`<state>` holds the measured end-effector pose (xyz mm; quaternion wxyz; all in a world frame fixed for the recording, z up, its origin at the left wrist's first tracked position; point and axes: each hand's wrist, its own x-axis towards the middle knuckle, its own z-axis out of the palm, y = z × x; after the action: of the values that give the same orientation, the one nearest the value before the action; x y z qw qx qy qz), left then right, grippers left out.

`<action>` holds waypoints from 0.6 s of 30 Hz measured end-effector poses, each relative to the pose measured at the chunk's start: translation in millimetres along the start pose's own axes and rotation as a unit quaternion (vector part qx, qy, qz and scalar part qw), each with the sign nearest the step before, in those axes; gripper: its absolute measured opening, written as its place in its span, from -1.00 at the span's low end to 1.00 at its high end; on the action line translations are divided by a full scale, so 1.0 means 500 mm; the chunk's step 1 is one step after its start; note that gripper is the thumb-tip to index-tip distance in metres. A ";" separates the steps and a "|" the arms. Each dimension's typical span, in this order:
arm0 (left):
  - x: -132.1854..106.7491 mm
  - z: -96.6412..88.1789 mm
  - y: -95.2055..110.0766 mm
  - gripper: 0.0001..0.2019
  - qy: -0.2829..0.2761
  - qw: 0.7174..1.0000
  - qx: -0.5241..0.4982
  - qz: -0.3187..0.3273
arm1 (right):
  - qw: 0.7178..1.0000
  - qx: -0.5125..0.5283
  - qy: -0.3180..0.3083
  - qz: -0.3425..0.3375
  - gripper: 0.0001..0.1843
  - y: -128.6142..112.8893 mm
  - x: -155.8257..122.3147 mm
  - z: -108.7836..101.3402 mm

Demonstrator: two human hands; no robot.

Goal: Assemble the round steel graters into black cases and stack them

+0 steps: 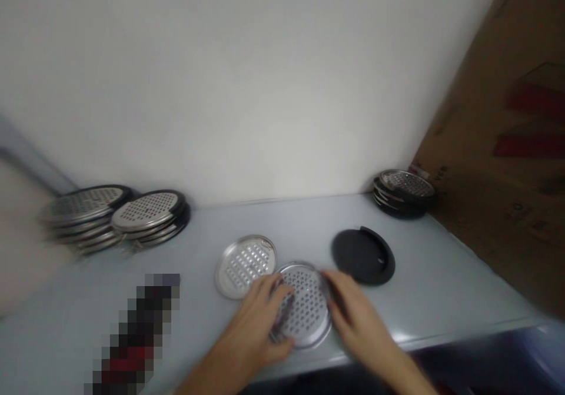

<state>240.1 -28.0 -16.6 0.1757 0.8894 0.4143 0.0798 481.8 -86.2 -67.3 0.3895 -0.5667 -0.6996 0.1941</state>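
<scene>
Perforated stainless disc lies between both bare hands near the front edge of a pale counter, its bright rim slightly raised. The left hand rests over the disc's left side, with its fingers curled onto the rim in what looks like a grasp, though blur hides how firmly they clench. The right hand lies on the opposite side, its fingertips at the right rim; whether they grip or only touch cannot be told.

Just behind, almost touching the first disc's rim, a second perforated disc lies loose with no hand on it. To the right, apart from the hands, a black round cover with a raised tab lies flat. Toward the left front, a pixelated dark-and-red object stands on the counter, its kind hidden by the blocks.

Farther back, two leaning stacks of perforated discs with black rims sit side by side at left, and a smaller stack sits in the right corner. Two discs and one black cover are out on the counter; most pieces are in the stacks. A white wall rises behind, and brown cardboard with red printing stands at right.
</scene>
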 end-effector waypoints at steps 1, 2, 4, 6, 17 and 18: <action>-0.001 0.004 -0.004 -0.20 0.002 1.000 0.010 0.011 | 1.000 -0.005 -0.002 -0.005 -0.48 -0.002 0.001 -0.002; -0.002 0.009 -0.006 -0.17 0.004 0.999 0.023 0.023 | 1.000 -0.008 -0.004 -0.008 -0.47 -0.005 0.003 -0.004; -0.003 0.019 -0.004 -0.15 0.004 0.998 0.049 0.047 | 1.000 -0.009 -0.006 -0.015 -0.46 -0.010 0.005 -0.008; -0.002 0.025 0.010 -0.19 -0.003 0.996 0.057 0.067 | 1.000 -0.009 -0.008 -0.023 -0.46 -0.013 0.007 -0.012; 0.008 0.012 0.060 -0.53 -0.017 0.993 0.056 0.103 | 0.999 -0.009 -0.017 -0.028 -0.47 -0.018 0.009 -0.015; 0.007 0.013 0.058 -0.53 -0.012 0.993 0.060 0.106 | 0.999 -0.007 -0.016 -0.027 -0.47 -0.020 0.010 -0.016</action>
<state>264.8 -44.3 -11.7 0.1176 0.9380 0.3201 0.0627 481.2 -85.7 -53.8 0.3790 -0.5473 -0.7222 0.1877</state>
